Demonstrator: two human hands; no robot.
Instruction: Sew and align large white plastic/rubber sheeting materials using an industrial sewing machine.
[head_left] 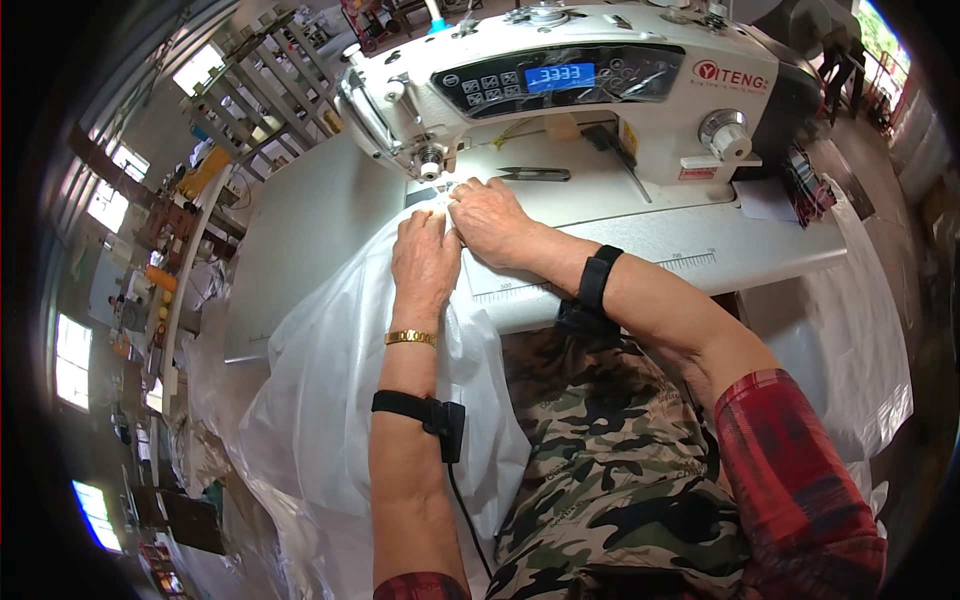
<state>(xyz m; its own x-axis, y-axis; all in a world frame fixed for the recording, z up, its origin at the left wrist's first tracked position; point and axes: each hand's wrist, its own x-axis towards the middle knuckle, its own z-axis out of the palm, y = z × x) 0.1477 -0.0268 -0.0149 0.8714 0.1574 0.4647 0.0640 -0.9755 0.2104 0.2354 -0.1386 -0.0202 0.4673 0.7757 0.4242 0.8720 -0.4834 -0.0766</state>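
A white sewing machine (640, 150) with a lit blue display stands across the table in front of me. Under its needle lies the edge of a white sheer fabric (330, 350), which drapes over the table's front edge and down to my lap. My left hand (425, 260) presses on the fabric just in front of the needle, its fingers bent together. Close beside it on the right, my right hand (490, 220) grips the fabric's edge right at the presser foot. The fingertips of both hands partly hide the cloth there.
Thread snips (535, 174) lie on the machine bed behind my right hand. A dark thin tool (620, 160) leans near the machine's pillar. More white fabric (850, 320) hangs at the table's right end. Shelving (265, 95) stands at the far left.
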